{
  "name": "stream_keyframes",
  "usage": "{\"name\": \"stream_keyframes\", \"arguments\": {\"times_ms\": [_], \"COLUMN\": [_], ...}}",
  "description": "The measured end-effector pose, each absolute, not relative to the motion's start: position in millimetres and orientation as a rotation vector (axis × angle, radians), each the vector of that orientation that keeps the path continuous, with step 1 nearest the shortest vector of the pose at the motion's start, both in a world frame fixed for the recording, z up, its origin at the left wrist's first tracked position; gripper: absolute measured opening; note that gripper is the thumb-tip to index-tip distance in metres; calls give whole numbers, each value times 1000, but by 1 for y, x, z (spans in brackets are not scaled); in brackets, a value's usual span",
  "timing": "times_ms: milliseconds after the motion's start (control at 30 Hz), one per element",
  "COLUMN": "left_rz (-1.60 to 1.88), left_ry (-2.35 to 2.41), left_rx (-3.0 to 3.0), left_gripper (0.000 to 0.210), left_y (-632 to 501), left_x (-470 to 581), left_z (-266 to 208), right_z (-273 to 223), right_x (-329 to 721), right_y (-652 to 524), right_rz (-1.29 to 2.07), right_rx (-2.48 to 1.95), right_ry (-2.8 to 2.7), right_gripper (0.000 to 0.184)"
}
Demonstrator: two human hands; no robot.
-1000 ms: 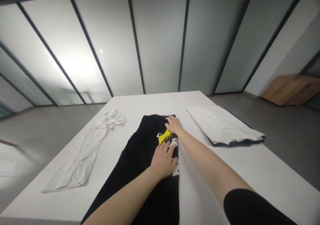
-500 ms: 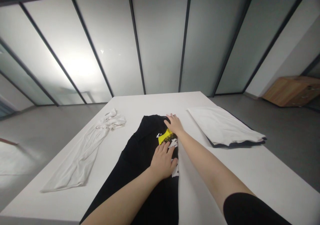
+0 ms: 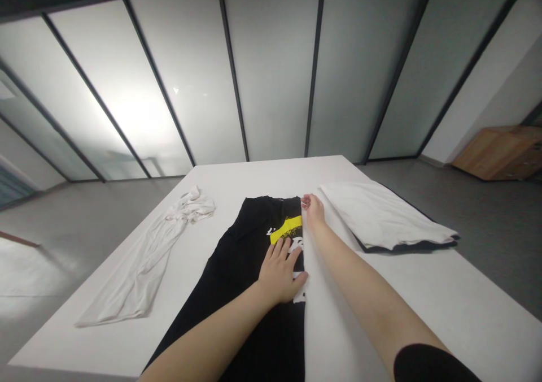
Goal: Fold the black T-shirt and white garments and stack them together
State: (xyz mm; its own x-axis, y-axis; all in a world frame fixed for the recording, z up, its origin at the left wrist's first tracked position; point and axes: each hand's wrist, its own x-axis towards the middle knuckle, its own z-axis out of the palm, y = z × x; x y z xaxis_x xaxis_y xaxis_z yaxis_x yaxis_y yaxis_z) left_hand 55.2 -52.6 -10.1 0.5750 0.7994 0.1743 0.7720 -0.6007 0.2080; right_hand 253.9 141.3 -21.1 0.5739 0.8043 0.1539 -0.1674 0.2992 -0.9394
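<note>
- The shirt (image 3: 228, 263) is lying in the middle of the surface (image 3: 402, 297).
- A cloth (image 3: 135, 280) is lying left of the shirt.
- A clothes pile (image 3: 385, 212) is sitting to the right.
- The left hand (image 3: 278, 273) is resting on the shirt.
- The right hand (image 3: 314, 209) is sitting at its far right corner.
- A wall (image 3: 275, 77) is standing behind the surface.
- A cabinet (image 3: 493, 155) is standing far right.

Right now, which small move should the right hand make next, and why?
I would perhaps have the right hand gently straighten the black garment at its far right corner, because its bent fingers are there. The left hand lies spread on the cloth by the yellow print, which should help steady it.
</note>
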Motion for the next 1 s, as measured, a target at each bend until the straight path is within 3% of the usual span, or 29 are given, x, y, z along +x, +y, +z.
{"name": "stream_keyframes", "arguments": {"times_ms": [367, 667, 1000], "left_rz": [360, 345, 170], "left_ry": [1396, 1367, 1288], "left_rx": [2659, 2690, 2621], "left_gripper": [68, 67, 73], "left_y": [-33, -41, -78], "left_x": [67, 60, 44], "left_z": [-4, -7, 10], "right_z": [-19, -5, 7], "right_x": [254, 244, 221], "right_y": [137, 125, 117], "right_rz": [678, 464, 324], "right_rx": [-1156, -1526, -1920], "right_ry": [-783, -1377, -1872], "right_gripper": [28, 24, 39]}}
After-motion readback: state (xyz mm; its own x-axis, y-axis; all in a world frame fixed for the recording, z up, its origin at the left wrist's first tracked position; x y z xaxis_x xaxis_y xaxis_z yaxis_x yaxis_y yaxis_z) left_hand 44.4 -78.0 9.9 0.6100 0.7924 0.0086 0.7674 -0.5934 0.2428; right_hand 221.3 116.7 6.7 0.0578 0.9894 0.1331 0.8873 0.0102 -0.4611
